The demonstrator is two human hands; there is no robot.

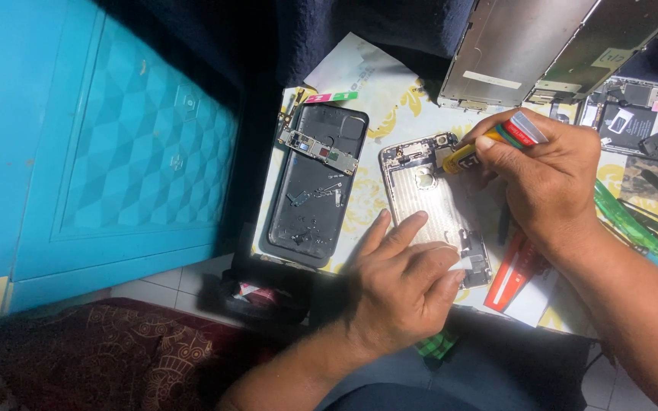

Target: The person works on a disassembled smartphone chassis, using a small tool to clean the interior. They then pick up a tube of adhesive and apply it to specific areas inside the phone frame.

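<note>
Centre of the desk [390,114], the silver phone housing [428,205] lies open side up on the patterned cover. The right hand [546,179] has its fingers wrapped tight round a small yellow glue tube [489,144] with a red and white end, nozzle down at the housing's far end, right by the round hole. The left hand [401,285] presses flat on the housing's near end, fingers extended and holding nothing, just pinning it.

Just left, a black phone back shell [317,183] lies flat, with a narrow green circuit board [317,150] laid across its far part. A small pink and green strip label [330,97] sits beyond it on a white sheet. Near right of the housing lies a flat red strip [513,274].

Far right, two grey metal screen plates [550,46] lean together, one with a pale rectangular sticker, and another opened phone [637,114] lies beside them. Green-handled tools [637,228] clutter the right edge.

Far left stands a bright blue cabinet [100,144] with embossed triangles. Near left, pale floor tiles [165,285] and a dark red patterned cushion [108,358].
</note>
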